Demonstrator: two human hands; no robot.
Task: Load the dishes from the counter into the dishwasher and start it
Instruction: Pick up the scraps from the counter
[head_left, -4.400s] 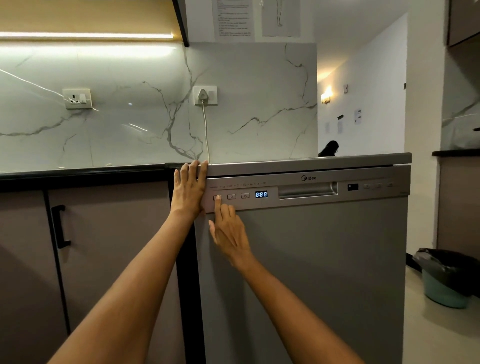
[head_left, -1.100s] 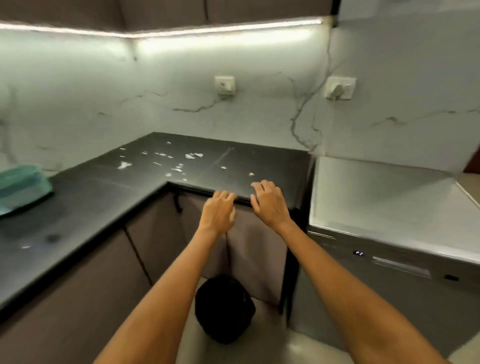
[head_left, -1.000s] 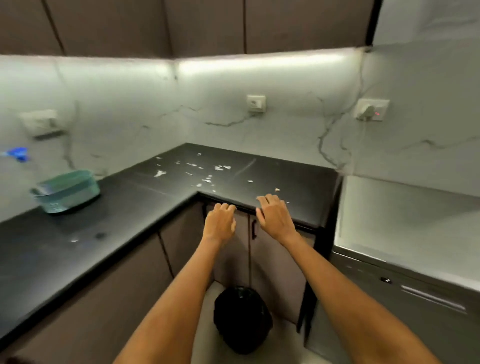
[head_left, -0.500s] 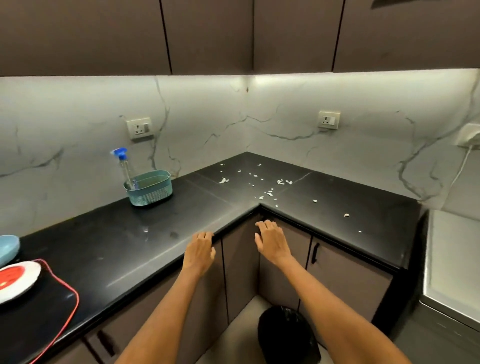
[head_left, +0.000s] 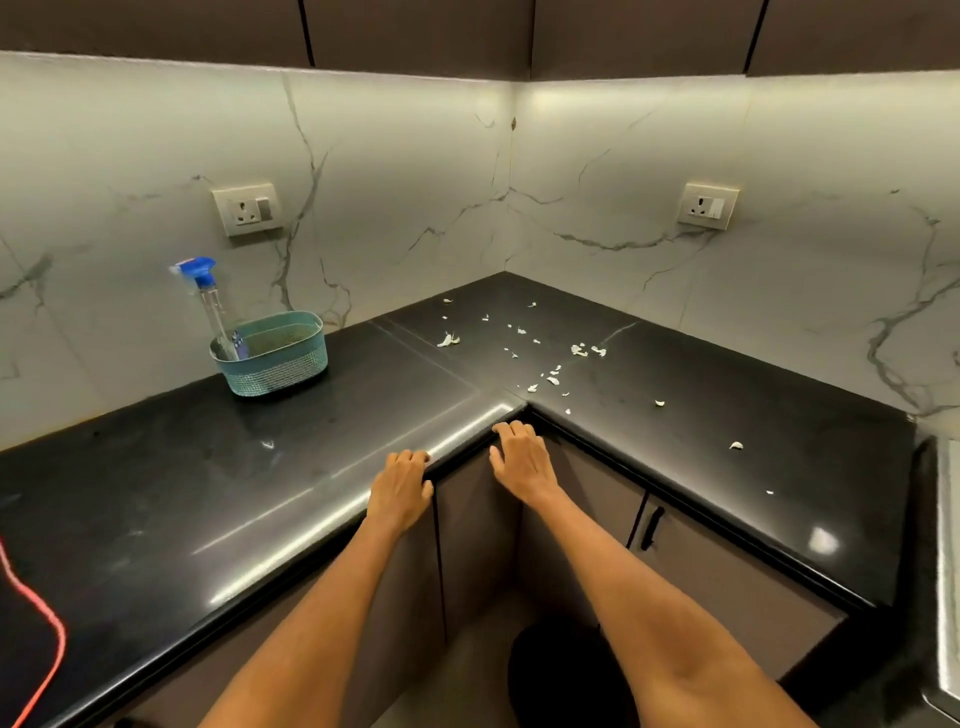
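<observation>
My left hand (head_left: 400, 486) and my right hand (head_left: 519, 460) are held out side by side in front of the inner corner of the black L-shaped counter (head_left: 311, 441), just below its front edge. Both hold nothing, with fingers loosely bent. No dishes show on the counter in view. Only a sliver of the dishwasher (head_left: 948, 571) shows at the far right edge, its grey top visible and its door and panel out of frame.
A teal basket (head_left: 272, 353) with a blue-capped spray bottle (head_left: 208, 301) stands at the back left. Small white scraps (head_left: 550, 358) litter the corner. A red cord (head_left: 36, 618) runs at the left edge. A black bin (head_left: 566, 675) sits on the floor below.
My view has swung left from the dishwasher panel to the counter corner. Both hands left the dishwasher and now hover empty at the counter edge. The plates at far left have dropped out of frame.
</observation>
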